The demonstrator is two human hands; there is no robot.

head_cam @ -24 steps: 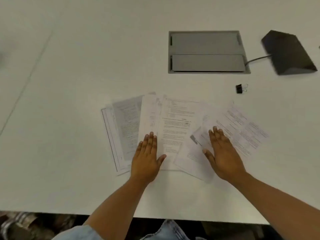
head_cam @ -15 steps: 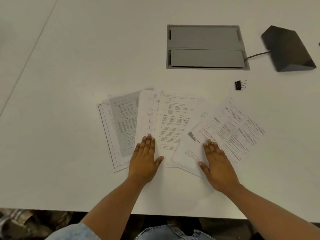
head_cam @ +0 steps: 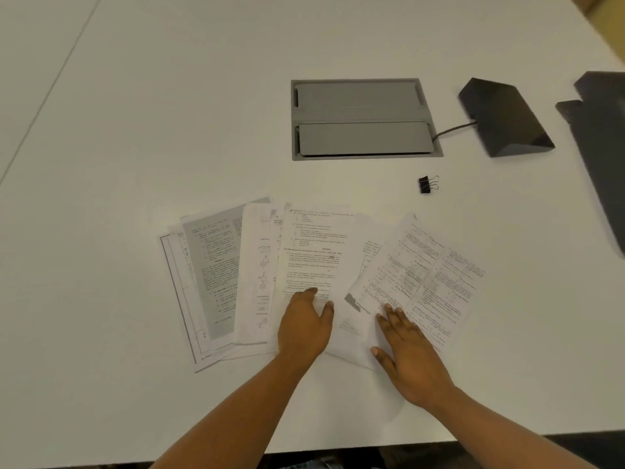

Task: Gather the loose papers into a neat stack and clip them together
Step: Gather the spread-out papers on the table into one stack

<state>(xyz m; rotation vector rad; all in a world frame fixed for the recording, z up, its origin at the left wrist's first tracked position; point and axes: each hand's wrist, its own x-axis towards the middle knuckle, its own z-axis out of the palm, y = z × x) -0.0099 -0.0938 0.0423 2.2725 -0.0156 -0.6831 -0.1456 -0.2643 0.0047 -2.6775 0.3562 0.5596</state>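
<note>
A fan of loose white printed paper sheets [head_cam: 304, 252] lies spread across the plain white bench [head_cam: 135, 96], overlapping one another from a grey-toned page on the left to a tilted, densely printed page on the right. The person's left hand [head_cam: 304, 324] rests flat on the middle sheets, fingers [head_cam: 309, 292] close together and thumb out to the side, gripping nothing. The right hand [head_cam: 411, 355] lies palm-down on the lower corner of the tilted sheet, fingers slightly apart, also holding nothing. The small black binder clip with wire handles [head_cam: 427, 184] sits on bare bench beyond the papers, well apart from both hands and short of the grey recessed hatch [head_cam: 363, 118].

The risks here look to come from the flat press. Pushing sheets sideways under open palms could buckle or crease the top pages instead of sliding them, and the lowest pages on the left may stay behind since neither hand touches them. The near edges of the sheets lie not far from the bench edge, so a drag toward the body might tip one off. Clipping before the edges are squared would lock in a crooked stack.
</note>
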